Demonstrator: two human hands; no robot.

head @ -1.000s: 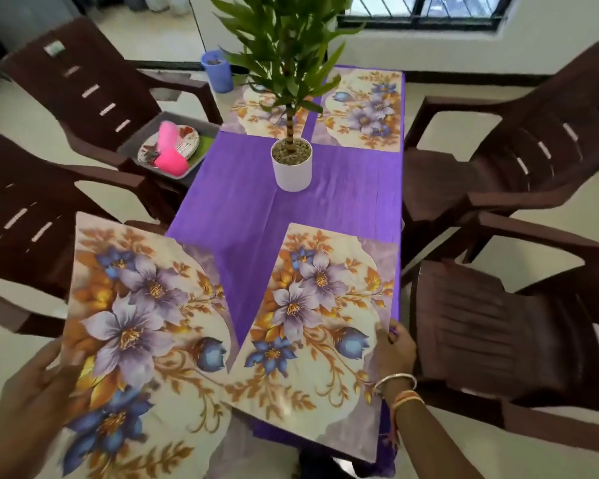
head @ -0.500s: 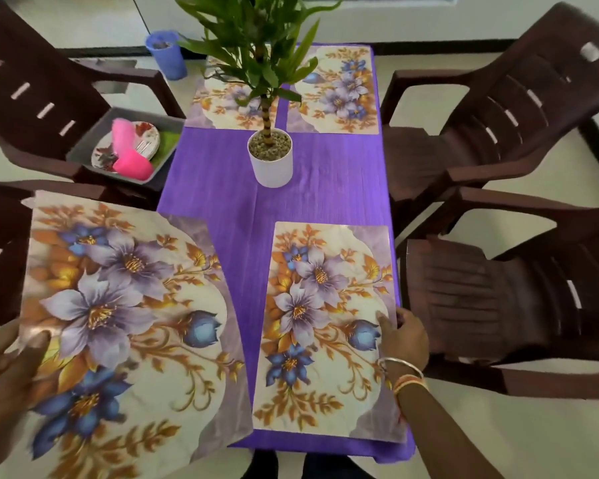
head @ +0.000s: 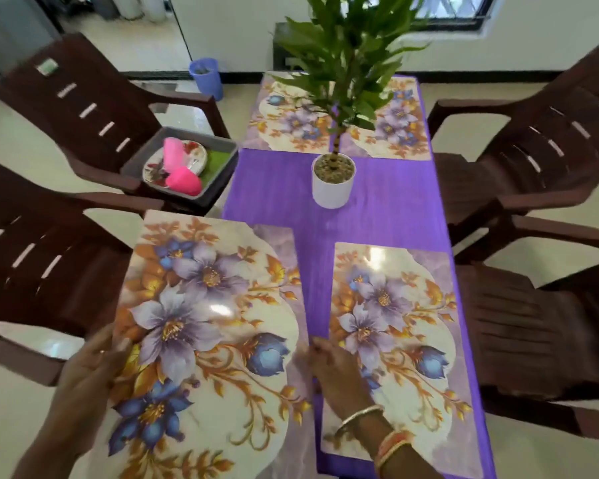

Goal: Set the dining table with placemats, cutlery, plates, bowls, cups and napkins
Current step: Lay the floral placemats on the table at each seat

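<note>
A glossy rectangular floral placemat (head: 204, 323) is gripped at its left edge by the left hand (head: 90, 375) and pinched at its right edge by the right hand (head: 336, 371), partly over the purple-clothed table (head: 377, 216), with a matching laid placemat (head: 412, 323) just right of the right hand and a white potted plant (head: 332, 183) beyond it.

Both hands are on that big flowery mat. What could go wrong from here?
1. Much of the held placemat, gripped by the left hand and right hand, sits past the table edge; released there, it might slide onto the chair.
2. Shifted right, it could overlap or nudge the laid placemat.
3. Pushed forward, it might bump the white pot.
</note>
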